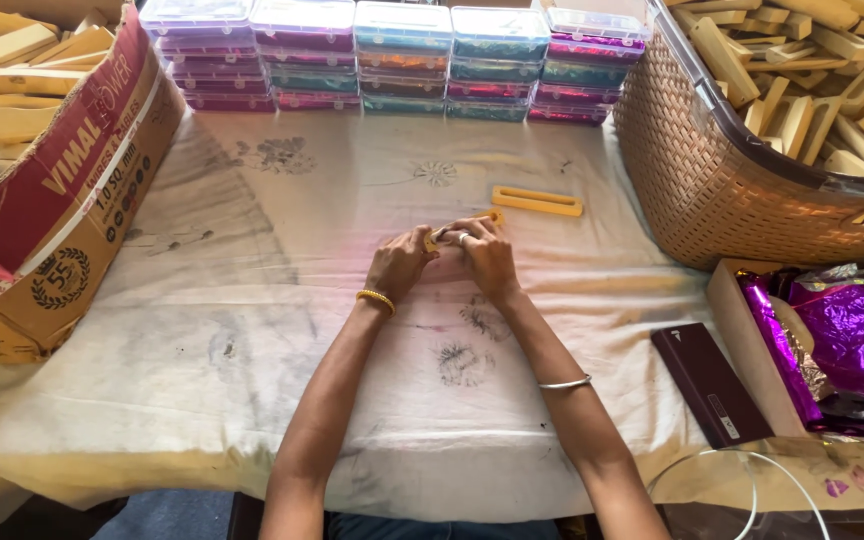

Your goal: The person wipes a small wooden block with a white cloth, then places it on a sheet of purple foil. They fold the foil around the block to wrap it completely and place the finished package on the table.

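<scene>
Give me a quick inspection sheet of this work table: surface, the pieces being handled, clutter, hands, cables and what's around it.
Surface: white cloth with grey smudges and faint printed flowers.
Job's things: small yellow piece held between both hands; flat yellow slotted piece lying apart on the cloth just beyond them.
Clutter: dark maroon flat case at the right edge.
Hands: left hand and right hand together, pinching the small piece; bangle on each wrist.
Cables: thin white cable looping at bottom right.
Surroundings: stacked clear boxes of coloured material at the back; woven basket of wooden pieces right; cardboard box of wooden pieces left; purple foil in a tray.
</scene>
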